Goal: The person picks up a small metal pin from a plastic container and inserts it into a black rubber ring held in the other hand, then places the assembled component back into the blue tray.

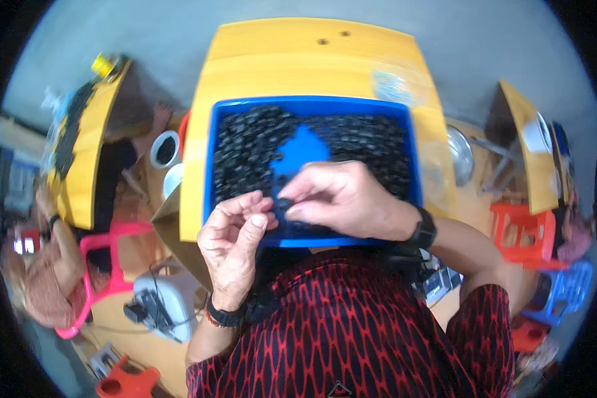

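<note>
A shallow blue tray (pixel 312 102) lies in front of me, holding many small black pieces (pixel 368 142) heaped at its left and right sides. Bare blue bottom shows between the heaps. My right hand (pixel 351 202) reaches over the front of the tray. Its thumb and forefinger pinch one small dark piece (pixel 284 203), blurred and partly covered by the fingertips. Close by on the left, my left hand (pixel 231 242) is held palm up at the tray's front left corner. Its fingers are loosely bent, with the thumb apart from them, and nothing shows clearly between them.
The yellow table (pixel 278 56) carries the tray, two loose dark bits and a clear plastic bag (pixel 391 86). White buckets (pixel 165 149) stand left of it, a metal basin (pixel 459 156) right. Another person (pixel 50 265) sits at a left table. Pink, red and blue stools (pixel 564 292) surround me.
</note>
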